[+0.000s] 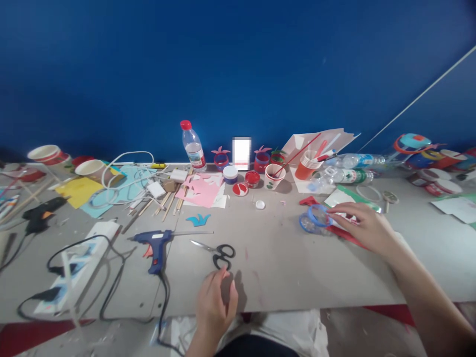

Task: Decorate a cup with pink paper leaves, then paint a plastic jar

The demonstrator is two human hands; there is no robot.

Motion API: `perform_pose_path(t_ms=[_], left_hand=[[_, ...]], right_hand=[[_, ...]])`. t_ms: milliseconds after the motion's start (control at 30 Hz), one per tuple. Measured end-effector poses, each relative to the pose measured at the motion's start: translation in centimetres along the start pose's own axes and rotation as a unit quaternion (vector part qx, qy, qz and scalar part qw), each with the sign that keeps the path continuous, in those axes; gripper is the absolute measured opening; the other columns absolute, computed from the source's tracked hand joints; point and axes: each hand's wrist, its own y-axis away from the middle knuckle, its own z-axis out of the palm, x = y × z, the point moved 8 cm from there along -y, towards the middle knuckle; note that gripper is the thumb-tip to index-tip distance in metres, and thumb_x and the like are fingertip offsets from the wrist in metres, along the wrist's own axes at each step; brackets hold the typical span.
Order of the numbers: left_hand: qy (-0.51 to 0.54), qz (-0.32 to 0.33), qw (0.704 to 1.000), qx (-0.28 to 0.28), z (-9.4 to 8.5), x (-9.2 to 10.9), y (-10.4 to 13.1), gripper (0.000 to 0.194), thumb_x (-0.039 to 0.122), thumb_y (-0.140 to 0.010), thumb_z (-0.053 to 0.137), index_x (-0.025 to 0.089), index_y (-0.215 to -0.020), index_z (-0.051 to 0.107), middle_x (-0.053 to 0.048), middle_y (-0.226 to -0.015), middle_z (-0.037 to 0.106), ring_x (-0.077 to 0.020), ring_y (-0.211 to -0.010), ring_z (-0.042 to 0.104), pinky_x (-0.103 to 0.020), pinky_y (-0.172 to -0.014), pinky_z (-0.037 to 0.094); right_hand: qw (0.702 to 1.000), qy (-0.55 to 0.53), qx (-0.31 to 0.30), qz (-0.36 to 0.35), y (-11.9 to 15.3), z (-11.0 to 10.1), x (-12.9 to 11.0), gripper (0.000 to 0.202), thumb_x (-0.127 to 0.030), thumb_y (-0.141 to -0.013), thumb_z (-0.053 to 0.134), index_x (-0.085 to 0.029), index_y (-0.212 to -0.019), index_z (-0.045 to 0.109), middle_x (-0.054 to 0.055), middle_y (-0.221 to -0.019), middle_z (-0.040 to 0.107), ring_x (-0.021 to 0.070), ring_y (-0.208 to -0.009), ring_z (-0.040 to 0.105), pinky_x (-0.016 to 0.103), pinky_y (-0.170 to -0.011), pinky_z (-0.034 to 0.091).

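Head view:
1. Right hand (359, 223): palm down, fingers extended together, tips at the right edge of the clear piece (316, 221) with blue rims. I can't tell whether I'm pinching it or only touching it; the thumb contact is hidden.
2. Clear piece location: on the table, right of centre, just left of my right fingertips. Two blue loops overlap, and I can't tell if that's one part or two. Rims are round, so no clear long axis; upper loop sits farther right and farther from me than the lower one.
3. Key relation: right hand is by far the nearer, coming in from the right. From my left hand (216, 302) the piece is well apart, ahead and to the right.
4. Left hand: nothing visible in it, fingers bent, thumb spread off them. Fingertips at the scissors (222, 256) handles; contact unclear. Scissors' long axis runs away to the left, tips pointing off from me.
5. Nearby: red strip (348, 236) partly under the right hand; glue gun (158, 248) left of the scissors; blue cutout (199, 220) beyond them.
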Motion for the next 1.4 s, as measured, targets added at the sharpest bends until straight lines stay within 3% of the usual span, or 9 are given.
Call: perform_pose_path(t_ms=[100,267,533,733,967,1067,1167,1267,1400], left_hand=[[-0.007,0.005,1.000,0.002,-0.2,0.1,-0.1,0.045,0.011,-0.088,0.056,0.011,-0.132,0.047,-0.010,-0.091,0.069,-0.0202,-0.083,0.068,-0.032,-0.074,0.058],[-0.007,0.005,1.000,0.010,-0.3,0.2,-0.3,0.043,0.011,-0.088,0.055,0.011,-0.131,0.047,-0.010,-0.090,0.069,-0.0203,-0.082,0.067,-0.031,-0.072,0.057],[-0.011,0.010,1.000,0.015,-0.5,0.5,-0.5,0.041,0.012,-0.088,0.055,0.010,-0.128,0.049,-0.009,-0.088,0.069,-0.0196,-0.081,0.068,-0.030,-0.073,0.056],[-0.010,0.005,1.000,0.010,-0.5,0.5,-0.6,0.040,0.013,-0.089,0.054,0.011,-0.129,0.049,-0.009,-0.088,0.069,-0.0201,-0.079,0.067,-0.030,-0.071,0.057],[-0.009,0.009,1.000,0.002,-0.4,0.4,-0.7,0.040,0.013,-0.088,0.054,0.011,-0.128,0.049,-0.009,-0.087,0.069,-0.0201,-0.079,0.067,-0.030,-0.071,0.057],[0.000,0.002,1.000,-0.009,-0.2,0.1,-0.5,0.041,0.014,-0.088,0.054,0.011,-0.128,0.049,-0.009,-0.087,0.069,-0.0203,-0.079,0.068,-0.031,-0.071,0.057],[0.021,-0.012,0.999,-0.025,-0.2,0.0,-0.8,0.038,0.016,-0.088,0.055,0.015,-0.126,0.051,-0.008,-0.089,0.069,-0.0211,-0.081,0.068,-0.033,-0.072,0.057],[0.054,-0.058,0.996,-0.049,-0.2,-0.3,-1.7,0.031,0.020,-0.089,0.054,0.018,-0.120,0.054,-0.007,-0.091,0.069,-0.0220,-0.085,0.068,-0.035,-0.074,0.057],[0.117,-0.135,0.981,-0.070,-0.4,-0.9,-3.7,0.036,0.027,-0.090,0.057,0.020,-0.124,0.051,-0.010,-0.104,0.067,-0.0225,-0.091,0.067,-0.037,-0.078,0.057]], right_hand=[[0.995,-0.093,-0.007,-0.015,1.2,0.5,2.6,0.026,-0.052,-0.086,0.051,-0.050,-0.081,0.077,0.015,-0.096,0.076,0.0277,-0.095,0.069,0.045,-0.086,0.047],[0.993,-0.103,-0.041,-0.042,1.8,1.9,3.1,0.027,-0.043,-0.087,0.053,-0.050,-0.079,0.077,0.015,-0.097,0.076,0.0257,-0.103,0.068,0.044,-0.092,0.044],[0.993,-0.100,-0.038,-0.054,1.4,3.3,5.2,0.041,-0.061,-0.085,0.055,-0.029,-0.087,0.080,0.010,-0.099,0.075,0.0319,-0.100,0.067,0.049,-0.090,0.052],[0.991,-0.109,-0.061,-0.053,1.0,3.5,4.7,0.048,-0.067,-0.085,0.051,-0.028,-0.080,0.079,0.010,-0.094,0.075,0.0319,-0.096,0.067,0.048,-0.087,0.052],[0.976,-0.174,-0.127,0.023,0.2,3.3,4.6,0.046,-0.068,-0.078,0.061,-0.025,-0.078,0.078,0.010,-0.096,0.073,0.0307,-0.091,0.066,0.046,-0.082,0.050],[0.949,-0.257,-0.158,0.092,-0.3,4.0,5.4,0.043,-0.064,-0.073,0.071,-0.024,-0.084,0.079,0.010,-0.102,0.072,0.0283,-0.089,0.066,0.044,-0.081,0.050],[0.886,-0.381,-0.202,0.171,-0.4,6.0,5.4,0.041,-0.056,-0.069,0.080,-0.023,-0.093,0.078,0.009,-0.105,0.072,0.0260,-0.094,0.065,0.040,-0.083,0.050],[0.821,-0.479,-0.252,0.181,-0.6,7.9,3.0,0.039,-0.051,-0.069,0.082,-0.021,-0.093,0.077,0.008,-0.107,0.070,0.0214,-0.090,0.062,0.036,-0.082,0.048],[0.769,-0.542,-0.307,0.142,-1.3,8.8,-1.8,0.033,-0.047,-0.069,0.083,-0.019,-0.087,0.076,0.006,-0.099,0.066,0.0153,-0.080,0.055,0.031,-0.075,0.043]])
